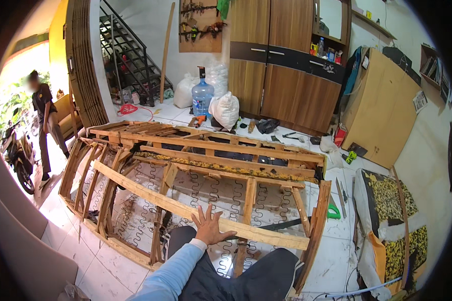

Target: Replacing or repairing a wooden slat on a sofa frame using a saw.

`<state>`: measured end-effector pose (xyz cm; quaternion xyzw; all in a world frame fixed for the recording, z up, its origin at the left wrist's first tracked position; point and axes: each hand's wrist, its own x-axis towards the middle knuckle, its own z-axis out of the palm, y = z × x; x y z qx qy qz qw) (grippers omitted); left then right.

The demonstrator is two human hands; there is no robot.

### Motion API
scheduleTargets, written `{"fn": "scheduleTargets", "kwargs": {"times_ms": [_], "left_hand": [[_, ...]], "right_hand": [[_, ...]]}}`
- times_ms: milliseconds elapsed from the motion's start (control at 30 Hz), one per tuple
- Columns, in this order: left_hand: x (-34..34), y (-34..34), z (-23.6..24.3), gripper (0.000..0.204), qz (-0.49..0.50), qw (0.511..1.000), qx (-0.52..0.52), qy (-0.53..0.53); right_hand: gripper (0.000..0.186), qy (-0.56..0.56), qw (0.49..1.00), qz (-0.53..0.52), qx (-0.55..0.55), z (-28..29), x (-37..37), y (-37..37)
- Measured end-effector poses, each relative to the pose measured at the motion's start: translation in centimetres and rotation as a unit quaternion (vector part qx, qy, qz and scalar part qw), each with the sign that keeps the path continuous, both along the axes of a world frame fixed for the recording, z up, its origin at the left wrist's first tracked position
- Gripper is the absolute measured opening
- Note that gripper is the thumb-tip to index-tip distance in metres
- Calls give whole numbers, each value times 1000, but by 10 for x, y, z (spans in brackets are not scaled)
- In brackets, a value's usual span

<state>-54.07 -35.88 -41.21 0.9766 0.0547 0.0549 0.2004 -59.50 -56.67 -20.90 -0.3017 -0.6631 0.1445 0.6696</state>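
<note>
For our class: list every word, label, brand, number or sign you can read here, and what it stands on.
Nothing can be read clearly.
Water jug: any marking too small.
Paper sheet at right: too small and blurred.
Bottle in the wardrobe: too small.
Wooden frame: no writing visible.

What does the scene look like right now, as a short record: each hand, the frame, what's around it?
Left hand: open, palm down on a wooden plank
Right hand: not in view
Frame: wooden frame, the plank running across it at a slant
Within frame: zigzag springs
Right of frame: green tool handle on the floor
Behind frame: blue water bottle, white sack, wooden wardrobe
Far left: another person near a motorbike
</note>
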Motion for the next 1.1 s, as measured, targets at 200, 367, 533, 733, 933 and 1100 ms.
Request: {"fn": "scheduleTargets", "kwargs": {"times_ms": [200, 367, 533, 733, 933, 1100], "left_hand": [[8, -3, -6, 110, -8, 1000, 8, -2], [1, -3, -2, 108, 9, 999, -1, -33], [2, -2, -1, 108, -1, 1000, 5, -4], [-8, -2, -6, 106, 0, 1000, -1, -9], [2, -8, -17, 109, -6, 1000, 5, -14], [5, -1, 10, 108, 17, 998, 35, -53]], "right_hand": [[37, 35, 998, -44, 40, -15, 0, -4], [36, 92, 990, -90, 66, -36, -20, -15], [35, 129, 978, -129, 96, -47, -25, -21], [34, 173, 959, -176, 138, -55, -31, -34], [23, 425, 791, -440, 29, -61, -65, -70], [25, 329, 490, -770, -244, -165, -61, -170]]}}
